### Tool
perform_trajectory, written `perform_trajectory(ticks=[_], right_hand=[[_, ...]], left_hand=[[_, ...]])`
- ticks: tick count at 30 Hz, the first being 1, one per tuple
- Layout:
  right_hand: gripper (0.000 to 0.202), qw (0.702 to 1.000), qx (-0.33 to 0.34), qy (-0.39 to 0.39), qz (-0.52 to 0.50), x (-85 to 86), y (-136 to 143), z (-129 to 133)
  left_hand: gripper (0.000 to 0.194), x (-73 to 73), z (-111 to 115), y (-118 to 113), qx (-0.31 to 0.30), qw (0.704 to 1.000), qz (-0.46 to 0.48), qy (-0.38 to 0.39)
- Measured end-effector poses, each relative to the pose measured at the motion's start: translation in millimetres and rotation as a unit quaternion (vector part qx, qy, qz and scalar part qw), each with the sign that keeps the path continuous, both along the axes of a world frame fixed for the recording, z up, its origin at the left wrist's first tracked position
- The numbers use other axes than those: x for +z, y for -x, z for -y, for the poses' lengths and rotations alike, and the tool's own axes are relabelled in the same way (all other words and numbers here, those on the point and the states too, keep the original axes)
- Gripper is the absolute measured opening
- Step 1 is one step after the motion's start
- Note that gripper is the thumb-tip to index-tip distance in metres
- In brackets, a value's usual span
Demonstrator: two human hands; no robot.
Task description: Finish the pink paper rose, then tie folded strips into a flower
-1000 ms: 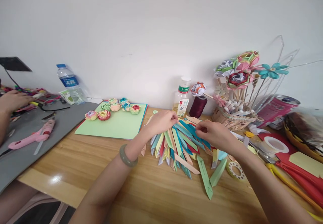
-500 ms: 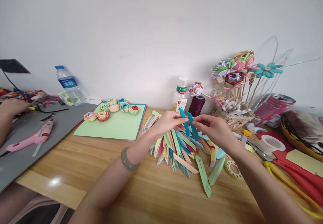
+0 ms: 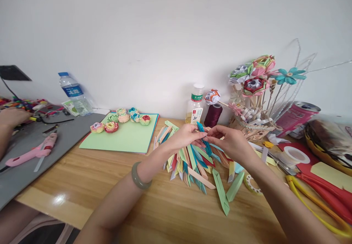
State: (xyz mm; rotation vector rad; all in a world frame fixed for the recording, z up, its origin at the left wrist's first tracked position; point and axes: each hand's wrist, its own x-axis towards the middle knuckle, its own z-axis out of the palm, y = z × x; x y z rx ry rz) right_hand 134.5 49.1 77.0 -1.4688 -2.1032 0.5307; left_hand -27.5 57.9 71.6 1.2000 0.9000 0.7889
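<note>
Between my two hands, blue folded paper strips (image 3: 208, 149) are held up over the table, overlapping each other. My left hand (image 3: 189, 135) pinches them from the left, its fingers closed. From the right, my right hand (image 3: 228, 138) grips them between thumb and fingertips. The fingers partly cover where the strips meet. Beneath my hands spreads a pile of folded paper strips (image 3: 189, 169) in many colours. Two green folded strips (image 3: 220, 192) lie apart from the pile, nearer to me.
Folded paper flowers (image 3: 111, 127) sit on green paper sheets (image 3: 118, 143) to the left. A co-worker's hand (image 3: 13, 118) and a pink glue gun (image 3: 35, 150) are farther left. At right are a tape roll (image 3: 252, 184), scissors (image 3: 316, 203) and a flower basket (image 3: 247, 128); a bottle (image 3: 194, 108) stands behind.
The two blue strips, held apart side by side before, are now brought together and overlap. My right hand has moved slightly left toward my left hand.
</note>
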Motion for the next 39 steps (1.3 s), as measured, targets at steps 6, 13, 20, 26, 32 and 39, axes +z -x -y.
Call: perform_trajectory(ticks=[6, 13, 20, 26, 32, 39], right_hand=[[0.024, 0.998, 0.02, 0.025, -0.047, -3.6, -0.9, -1.9], [0.029, 0.98, 0.08, 0.117, -0.14, 3.7, -7.9, -2.9], [0.029, 0.983, 0.087, 0.122, -0.111, 7.9, -8.5, -1.9], [0.017, 0.998, 0.048, 0.025, -0.023, -1.5, -1.7, -0.3], [0.023, 0.998, 0.048, -0.034, 0.012, -8.3, -1.4, -0.1], [0.033, 0.992, 0.076, -0.042, 0.092, -4.9, 1.5, 4.4]], left_hand=[[0.019, 2.3, 1.7, 2.1, -0.038, 0.999, 0.039, 0.004], [0.027, -5.0, -5.5, 3.6, 0.032, 0.996, 0.071, -0.044], [0.024, -7.0, -8.9, 4.8, 0.083, 0.994, 0.05, -0.057], [0.021, -7.5, -6.1, -0.8, 0.075, 0.994, 0.062, -0.044], [0.025, -13.8, -6.4, -1.1, 0.079, 0.991, 0.096, -0.051], [0.032, -20.9, -6.9, -2.7, 0.095, 0.981, 0.166, 0.022]])
